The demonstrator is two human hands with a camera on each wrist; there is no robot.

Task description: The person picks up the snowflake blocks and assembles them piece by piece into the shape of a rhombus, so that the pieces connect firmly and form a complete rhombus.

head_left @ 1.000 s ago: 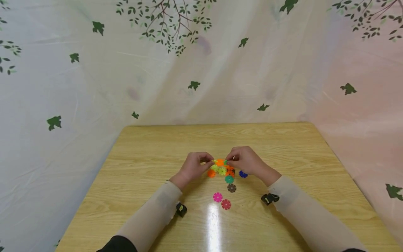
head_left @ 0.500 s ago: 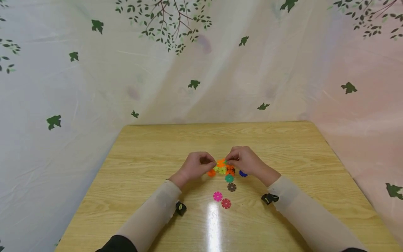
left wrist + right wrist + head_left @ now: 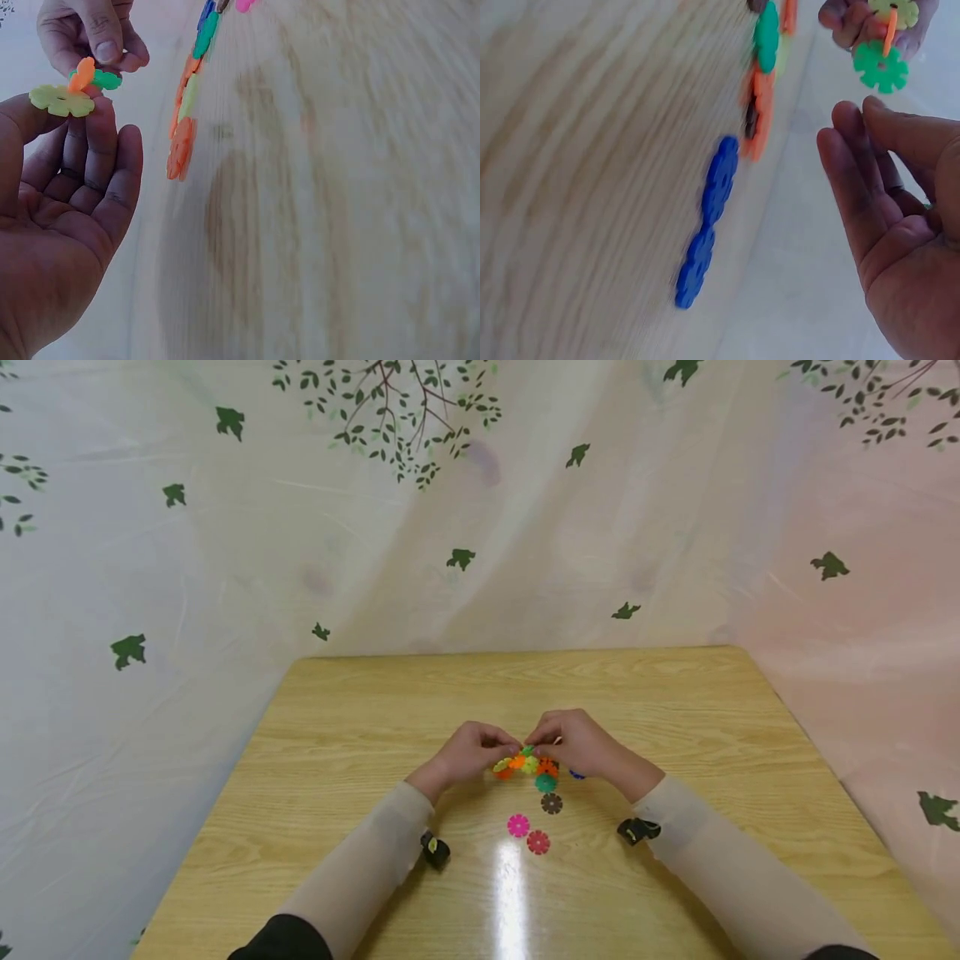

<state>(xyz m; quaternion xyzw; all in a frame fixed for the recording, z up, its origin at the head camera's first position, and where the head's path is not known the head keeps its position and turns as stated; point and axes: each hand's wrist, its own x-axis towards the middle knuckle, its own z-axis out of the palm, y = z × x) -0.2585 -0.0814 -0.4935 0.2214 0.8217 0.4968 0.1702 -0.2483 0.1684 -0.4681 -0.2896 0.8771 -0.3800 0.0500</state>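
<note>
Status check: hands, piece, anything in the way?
Left hand pinches yellow disc, joined to orange disc and green disc. Right hand beside green disc, not gripping it. Nothing seen blocking; blue discs on table below.

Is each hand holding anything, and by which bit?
The left hand pinches the yellow piece by its edge, with an orange piece and green piece attached. Right hand: can't tell.
</note>
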